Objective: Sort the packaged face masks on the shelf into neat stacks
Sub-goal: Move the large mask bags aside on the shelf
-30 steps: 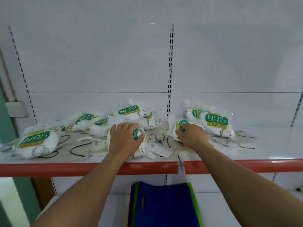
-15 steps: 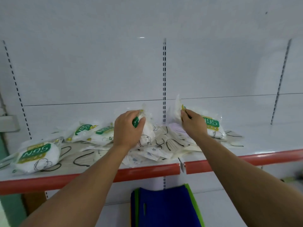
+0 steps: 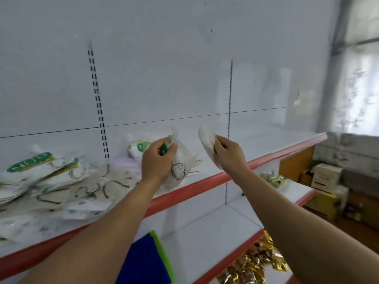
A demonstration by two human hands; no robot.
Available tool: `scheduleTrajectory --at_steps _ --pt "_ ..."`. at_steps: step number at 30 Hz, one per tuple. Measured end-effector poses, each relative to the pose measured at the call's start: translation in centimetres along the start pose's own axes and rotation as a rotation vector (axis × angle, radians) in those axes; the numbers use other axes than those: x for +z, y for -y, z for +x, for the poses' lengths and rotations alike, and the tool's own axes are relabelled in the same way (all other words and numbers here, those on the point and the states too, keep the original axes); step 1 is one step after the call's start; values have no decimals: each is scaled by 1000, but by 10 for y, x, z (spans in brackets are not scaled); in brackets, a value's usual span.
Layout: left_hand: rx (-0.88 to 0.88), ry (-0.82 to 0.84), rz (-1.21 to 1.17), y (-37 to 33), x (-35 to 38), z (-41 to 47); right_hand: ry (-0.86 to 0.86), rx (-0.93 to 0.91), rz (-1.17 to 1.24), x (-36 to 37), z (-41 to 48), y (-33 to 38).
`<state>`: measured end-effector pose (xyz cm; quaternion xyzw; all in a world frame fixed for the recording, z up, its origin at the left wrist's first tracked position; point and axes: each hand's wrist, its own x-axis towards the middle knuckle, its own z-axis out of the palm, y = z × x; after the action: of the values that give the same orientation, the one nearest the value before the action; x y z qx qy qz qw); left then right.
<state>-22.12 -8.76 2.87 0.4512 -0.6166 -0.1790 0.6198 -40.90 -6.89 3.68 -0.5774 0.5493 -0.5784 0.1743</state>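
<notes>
My left hand point(image 3: 158, 160) had its fingers curled round a packaged mask point(image 3: 181, 168), held low over the shelf point(image 3: 205, 183) near its red front edge. My right hand point(image 3: 227, 152) pinched a second packet point(image 3: 206, 143) by one edge, lifted clear, the two packets apart. Further left, the heap of masks point(image 3: 61, 181) lay loose and overlapping on the shelf. On the lower shelves lay a blue cloth point(image 3: 143, 261) and gold wrappers point(image 3: 250, 265).
</notes>
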Motion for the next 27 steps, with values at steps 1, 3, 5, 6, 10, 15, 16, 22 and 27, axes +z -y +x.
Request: scheduleTrajectory --at_steps 1,3,5,6,10,15,16,22,27 --pt "7 33 -7 -2 26 2 -28 12 -23 -21 7 -15" --pt "18 106 -6 -10 82 6 -88 35 -73 -63 26 -46" --pt "26 172 -20 -20 144 9 -134 58 -111 -109 47 -79" --pt "30 200 -41 -27 176 9 -154 66 -119 -133 59 -94" --pt "39 300 -127 -58 303 11 -216 71 -185 -232 99 -143" --pt "69 373 -173 -80 438 22 -295 83 -284 -335 153 -203" --pt "70 383 -173 -81 461 27 -303 96 -282 -349 164 -216" --pt "86 427 -148 -70 583 61 -328 132 -280 -402 237 -305" --pt "100 415 -84 -39 694 118 -326 122 -303 -431 326 -379"
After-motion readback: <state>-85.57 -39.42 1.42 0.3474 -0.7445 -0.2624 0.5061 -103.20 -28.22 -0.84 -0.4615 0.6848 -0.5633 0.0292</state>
